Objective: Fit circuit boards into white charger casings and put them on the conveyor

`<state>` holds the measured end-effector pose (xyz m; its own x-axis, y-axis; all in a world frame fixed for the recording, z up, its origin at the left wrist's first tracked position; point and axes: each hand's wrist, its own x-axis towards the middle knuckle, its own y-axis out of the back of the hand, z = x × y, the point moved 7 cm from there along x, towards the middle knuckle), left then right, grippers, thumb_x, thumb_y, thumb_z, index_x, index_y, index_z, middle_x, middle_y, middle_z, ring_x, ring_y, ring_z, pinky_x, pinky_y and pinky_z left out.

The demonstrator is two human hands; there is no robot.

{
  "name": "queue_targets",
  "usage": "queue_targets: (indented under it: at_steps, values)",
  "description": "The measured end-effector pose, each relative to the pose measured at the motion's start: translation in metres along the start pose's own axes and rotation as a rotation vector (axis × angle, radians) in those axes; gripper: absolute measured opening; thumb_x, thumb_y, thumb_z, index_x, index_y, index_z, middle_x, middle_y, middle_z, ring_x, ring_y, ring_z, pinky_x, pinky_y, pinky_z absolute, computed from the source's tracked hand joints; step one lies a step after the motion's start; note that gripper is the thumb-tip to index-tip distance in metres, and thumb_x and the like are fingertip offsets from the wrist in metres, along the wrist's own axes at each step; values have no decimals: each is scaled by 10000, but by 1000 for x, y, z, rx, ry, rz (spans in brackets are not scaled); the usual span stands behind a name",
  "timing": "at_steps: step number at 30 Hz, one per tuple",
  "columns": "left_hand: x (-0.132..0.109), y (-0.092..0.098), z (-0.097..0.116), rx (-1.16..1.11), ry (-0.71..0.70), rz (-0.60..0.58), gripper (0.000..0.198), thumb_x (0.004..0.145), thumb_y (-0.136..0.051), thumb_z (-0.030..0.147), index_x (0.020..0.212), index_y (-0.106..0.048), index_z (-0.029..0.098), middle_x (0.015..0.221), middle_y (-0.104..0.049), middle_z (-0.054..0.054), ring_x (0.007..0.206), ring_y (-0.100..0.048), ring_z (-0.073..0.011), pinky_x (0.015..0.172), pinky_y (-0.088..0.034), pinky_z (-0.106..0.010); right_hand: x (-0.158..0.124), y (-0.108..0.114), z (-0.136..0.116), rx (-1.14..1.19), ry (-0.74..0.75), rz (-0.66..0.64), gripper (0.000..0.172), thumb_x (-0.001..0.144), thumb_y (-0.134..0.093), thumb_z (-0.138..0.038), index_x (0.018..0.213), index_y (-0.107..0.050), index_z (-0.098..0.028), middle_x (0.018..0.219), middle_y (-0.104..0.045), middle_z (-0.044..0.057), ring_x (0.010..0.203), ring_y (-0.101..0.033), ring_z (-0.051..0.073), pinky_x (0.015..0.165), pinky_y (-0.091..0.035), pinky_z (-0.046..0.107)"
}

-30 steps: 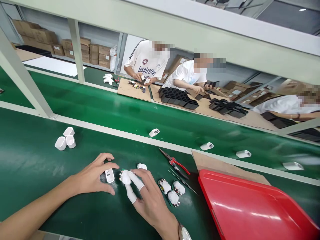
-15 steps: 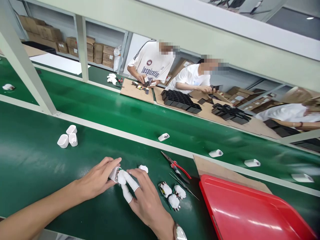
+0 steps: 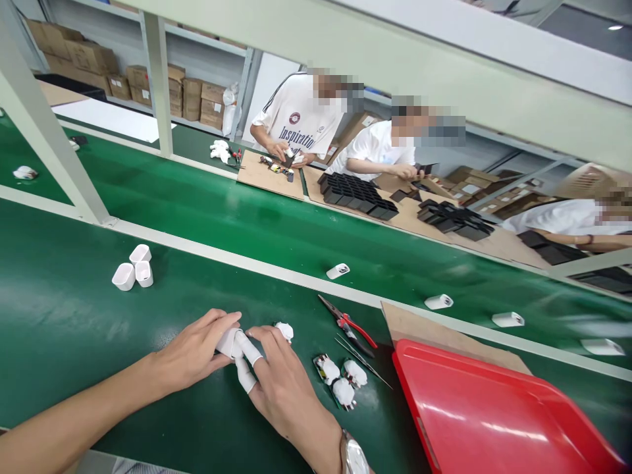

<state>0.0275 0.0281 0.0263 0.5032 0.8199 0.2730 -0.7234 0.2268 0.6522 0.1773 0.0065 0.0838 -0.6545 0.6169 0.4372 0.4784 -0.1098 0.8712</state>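
My left hand [image 3: 195, 352] is closed around a small white charger shell [image 3: 227, 342] on the green table. My right hand [image 3: 279, 388], with white finger cots on thumb and forefinger, pinches the other end of the same piece, so both hands meet there. A small white part [image 3: 284, 330] lies just beyond my right fingers. Three white inner modules with circuit boards [image 3: 340, 380] lie to the right of my right hand.
Three empty white shells [image 3: 132, 270] stand at the left. Red-handled pliers [image 3: 348, 324] and tweezers [image 3: 356, 355] lie beside a red tray [image 3: 494, 415] on cardboard. White chargers [image 3: 338, 270] ride the green conveyor. Three other people work at the far side with black trays [image 3: 355, 194].
My left hand lifted the white shell off the table and brought it against the part in my right fingers; the two hands now press together. The chargers on the conveyor drifted right.
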Motion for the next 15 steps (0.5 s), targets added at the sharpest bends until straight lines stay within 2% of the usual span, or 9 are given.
queue_targets:
  at_steps: [2, 4, 5, 7, 9, 12, 15]
  values:
    - [0, -2, -2, 7, 13, -20, 840, 963, -657, 127, 1616, -184, 359, 1388, -581, -118, 1235, -645, -295, 1001, -591, -480, 1, 1, 2, 22, -30, -32, 317, 982, -533, -96, 1288, -592, -150, 1267, -610, 195, 1129, -606, 337, 884, -633, 526]
    - [0, -3, -5, 4, 38, -35, 879, 940, -703, 136, 1614, -187, 366, 1399, -612, -111, 1270, -615, -318, 1041, -554, -521, 0, 3, 6, 51, -67, -50, 461, 1010, -569, -162, 1463, -487, -148, 1352, -591, 210, 1224, -594, 352, 954, -625, 548]
    - [0, -4, -7, -15, 57, -49, 894, 932, -725, 153, 1613, -187, 368, 1403, -629, -104, 1296, -597, -327, 1059, -538, -533, -1, 3, 8, 66, -76, -54, 521, 1014, -585, -184, 1514, -441, -159, 1392, -578, 210, 1268, -582, 356, 993, -614, 559]
    - [-1, -6, -12, -88, 110, -95, 875, 932, -743, 187, 1600, -204, 358, 1420, -644, -95, 1337, -581, -321, 1073, -532, -519, -3, 0, 11, 92, -65, -59, 525, 1009, -585, -166, 1515, -448, -185, 1421, -571, 195, 1310, -570, 350, 1042, -592, 566]
    - [-2, -7, -15, -160, 161, -135, 736, 952, -719, 208, 1540, -292, 330, 1418, -646, -92, 1308, -617, -290, 1040, -562, -465, -6, -8, 11, 116, -27, -80, 460, 990, -558, -109, 1443, -519, -179, 1409, -577, 191, 1304, -575, 342, 1056, -586, 558]
    - [-2, -3, -17, -148, 179, -127, 393, 990, -662, 223, 1328, -472, 284, 1349, -666, -76, 1173, -693, -246, 959, -601, -405, -7, -23, 11, 134, 3, -93, 420, 932, -502, -17, 1319, -590, -152, 1354, -590, 195, 1220, -611, 319, 1003, -616, 522]
    - [-1, 3, -7, 5, 19, -77, 177, 1030, -620, 233, 1195, -561, 262, 1259, -697, -63, 1125, -706, -241, 952, -605, -394, -6, -31, 13, 157, -18, -86, 423, 910, -468, 15, 1272, -600, -160, 1297, -612, 175, 1141, -642, 287, 963, -633, 487]
